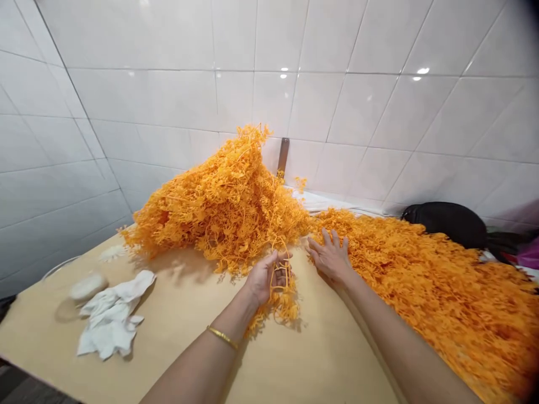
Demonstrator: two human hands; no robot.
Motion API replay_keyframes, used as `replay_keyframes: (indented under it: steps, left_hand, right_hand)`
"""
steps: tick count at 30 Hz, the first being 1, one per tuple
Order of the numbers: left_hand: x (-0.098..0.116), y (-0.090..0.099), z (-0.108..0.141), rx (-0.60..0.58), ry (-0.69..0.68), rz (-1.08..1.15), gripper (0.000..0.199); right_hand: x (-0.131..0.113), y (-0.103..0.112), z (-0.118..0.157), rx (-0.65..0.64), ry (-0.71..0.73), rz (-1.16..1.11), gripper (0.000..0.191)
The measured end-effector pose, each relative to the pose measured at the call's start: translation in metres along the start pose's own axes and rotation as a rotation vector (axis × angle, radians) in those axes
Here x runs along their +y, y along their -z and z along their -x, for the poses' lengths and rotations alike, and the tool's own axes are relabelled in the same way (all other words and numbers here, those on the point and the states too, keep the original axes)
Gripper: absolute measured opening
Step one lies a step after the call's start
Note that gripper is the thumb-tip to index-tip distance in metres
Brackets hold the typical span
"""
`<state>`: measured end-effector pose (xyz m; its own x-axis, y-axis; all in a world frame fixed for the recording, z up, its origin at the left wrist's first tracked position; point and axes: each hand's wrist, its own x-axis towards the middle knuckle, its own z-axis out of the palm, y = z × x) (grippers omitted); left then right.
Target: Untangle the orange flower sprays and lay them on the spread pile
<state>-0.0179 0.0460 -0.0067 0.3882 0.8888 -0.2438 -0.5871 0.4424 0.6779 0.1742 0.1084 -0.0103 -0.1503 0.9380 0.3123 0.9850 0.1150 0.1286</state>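
My left hand (260,278) is closed on a small orange sprig (286,306) with thin stems and feathery tips, which look like artificial foliage. The stems run across the fingers, and the tufts hang below the palm close to the table. My right hand (330,259) is spread, palm down, against the near-left edge of a wide, low heap of the same orange foliage (442,292). A taller orange mound (219,202) rises just beyond my left hand, peaking toward the wall.
White crumpled cloths (113,317) and a pale rounded object (88,287) lie on the wooden table (181,348) at left. A brown strip (283,157) leans on the tiled wall (168,95). A black bag (446,223) sits behind the right heap.
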Motion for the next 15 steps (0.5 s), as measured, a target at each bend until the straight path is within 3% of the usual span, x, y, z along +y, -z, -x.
replay_keyframes:
  steps: [3,5,7,10,12,15]
  left_hand:
    - [-0.001,0.002,-0.001,-0.033,-0.01,0.003,0.033]
    - [-0.001,0.001,0.0,-0.059,-0.016,-0.004,0.032]
    - [-0.002,-0.001,0.002,-0.072,-0.019,-0.025,0.032]
    - [-0.004,-0.005,0.005,-0.081,-0.073,-0.098,0.029]
    - [-0.005,-0.005,0.006,-0.086,-0.123,-0.176,0.027]
    - [-0.006,-0.004,0.005,-0.076,-0.142,-0.254,0.027]
  right_hand:
    - [-0.012,0.026,0.021,0.197,0.068,-0.093,0.032]
    - [-0.022,0.043,0.038,0.258,0.071,-0.292,0.03]
    - [-0.035,0.054,0.057,0.168,0.044,-0.642,0.029]
    - [-0.052,0.059,0.081,-0.193,-0.048,-1.263,0.026]
    - [-0.058,0.056,0.092,-0.354,-0.15,-1.539,0.026]
    - [-0.054,0.046,0.097,-0.299,-0.249,-1.625,0.023]
